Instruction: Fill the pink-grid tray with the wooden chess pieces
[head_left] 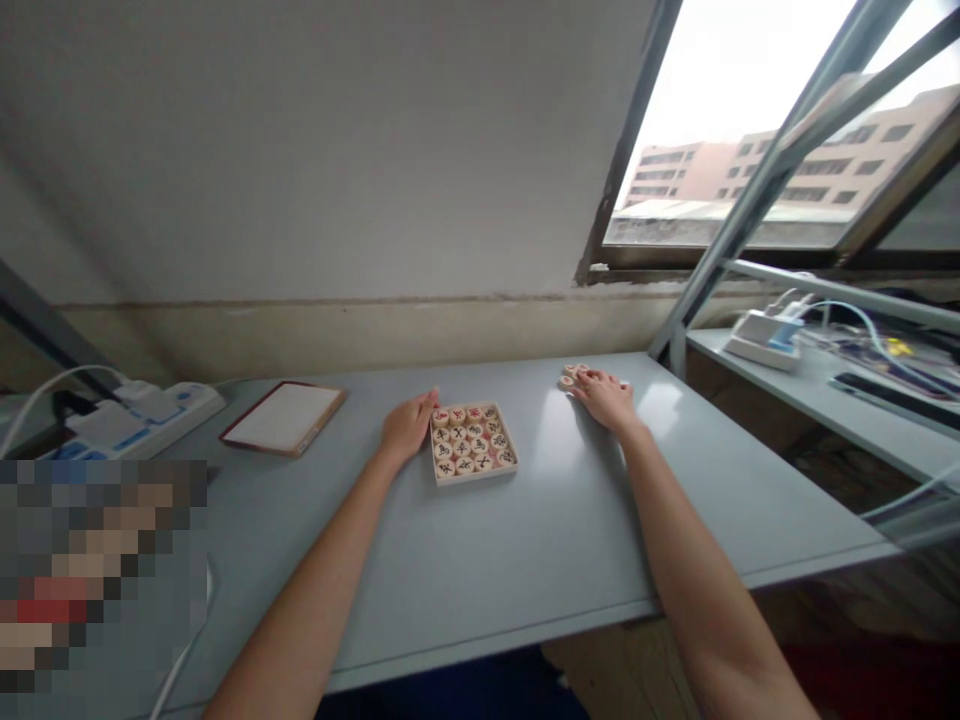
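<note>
A shallow light wooden box [475, 479] stands on the grey desk, filled with rows of round xiangqi pieces [478, 445] marked in black and red. My left hand [407, 427] is at the box's left side, its fingers closed against the wall near the far corner. Farther right, toward the back of the desk, my right hand [604, 396] lies over a small group of loose xiangqi pieces [568, 376]. Its fingers are spread and touch the pieces. Some of those pieces are hidden beneath the hand.
A flat wood-edged lid or tray [285, 417] lies on the desk [480, 570] to the left. Beyond it is a white power strip [161, 410] with plugs and cables. A metal bed frame post [720, 245] rises at the desk's right end, before a second desk with another power strip [765, 338].
</note>
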